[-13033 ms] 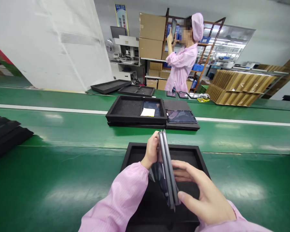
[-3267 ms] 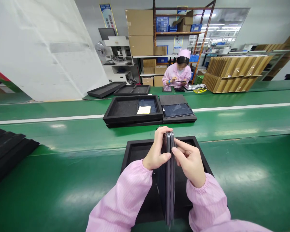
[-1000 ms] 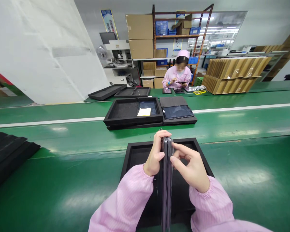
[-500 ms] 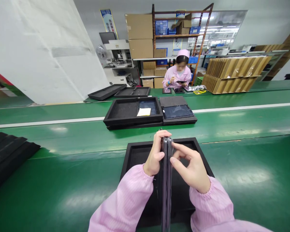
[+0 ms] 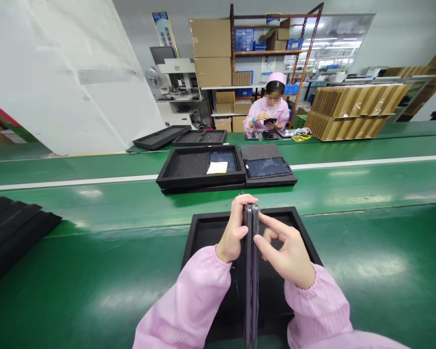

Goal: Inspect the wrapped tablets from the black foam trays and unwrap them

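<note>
Right hand (image 5: 289, 251) has moved up to the far end of two upright tablets (image 5: 248, 271), its hold unclear to me; left hand (image 5: 233, 233) grasps them over a black tray (image 5: 207, 216). Beyond, I note a co-worker (image 5: 267, 109) handling a dark device (image 5: 270, 120).

1. Across the green table (image 5: 105, 208), a person (image 5: 266, 110) in a pink cap (image 5: 276, 77) and smock (image 5: 254, 121) bends over a dark, flat device (image 5: 270, 120).
2. Near the person, a white cable (image 5: 303, 131) lies just behind a yellow object (image 5: 301, 138), beside stacked cardboard dividers (image 5: 356, 114).
3. Farther back, a rust-brown rack (image 5: 261, 53) bears blue crates (image 5: 244, 39) and an open carton (image 5: 278, 39).
4. Left of it, two large cardboard boxes (image 5: 212, 39) stand one upon the other.
5. Behind and right of the rack, a window (image 5: 343, 46) seems to give onto a lit space, too blurred to read.
</note>
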Motion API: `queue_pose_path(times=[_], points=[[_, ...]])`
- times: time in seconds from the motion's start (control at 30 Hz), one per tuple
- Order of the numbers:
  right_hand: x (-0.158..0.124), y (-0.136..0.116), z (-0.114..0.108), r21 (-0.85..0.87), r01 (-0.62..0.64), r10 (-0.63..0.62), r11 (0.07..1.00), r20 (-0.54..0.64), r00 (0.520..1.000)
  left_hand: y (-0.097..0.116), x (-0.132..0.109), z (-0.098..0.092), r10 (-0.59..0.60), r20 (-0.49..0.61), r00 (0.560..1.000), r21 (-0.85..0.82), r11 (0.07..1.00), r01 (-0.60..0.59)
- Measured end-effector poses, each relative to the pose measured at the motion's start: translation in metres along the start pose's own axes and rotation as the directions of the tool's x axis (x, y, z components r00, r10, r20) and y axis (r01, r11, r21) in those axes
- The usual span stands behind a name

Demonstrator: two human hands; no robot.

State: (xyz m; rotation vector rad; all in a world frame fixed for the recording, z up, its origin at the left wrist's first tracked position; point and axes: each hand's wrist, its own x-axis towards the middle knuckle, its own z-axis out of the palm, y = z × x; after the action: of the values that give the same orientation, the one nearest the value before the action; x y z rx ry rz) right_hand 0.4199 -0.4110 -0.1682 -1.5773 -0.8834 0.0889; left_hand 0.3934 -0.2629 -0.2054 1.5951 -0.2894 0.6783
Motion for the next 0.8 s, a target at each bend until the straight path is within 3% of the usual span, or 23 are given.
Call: queue_pose_path(times=[0.33,0.47,0.63,0.8], points=[[0.0,-0.002,-0.002,-0.003,0.0,0.0,1.0,0.051,0.999,0.002,0.001,-0.003,-0.03,0.019,0.999,0.028,0.999,0.029],[-0.001,-0.003,-0.003,0.03,0.001,0.0,1.0,-0.025,1.0,0.006,0.0,-0.001,0.03,0.049,0.998,0.023,0.999,-0.031],[-0.006,-0.001,0.001,0.052,-0.051,0.061,0.997,-0.222,0.973,0.011,-0.002,0.005,0.035,0.089,0.995,0.076,0.996,-0.042],[-0.008,0.0,0.004,0.038,-0.022,0.031,0.999,-0.243,0.97,0.012,-0.003,0.007,0.075,0.076,0.994,0.101,0.991,-0.083]])
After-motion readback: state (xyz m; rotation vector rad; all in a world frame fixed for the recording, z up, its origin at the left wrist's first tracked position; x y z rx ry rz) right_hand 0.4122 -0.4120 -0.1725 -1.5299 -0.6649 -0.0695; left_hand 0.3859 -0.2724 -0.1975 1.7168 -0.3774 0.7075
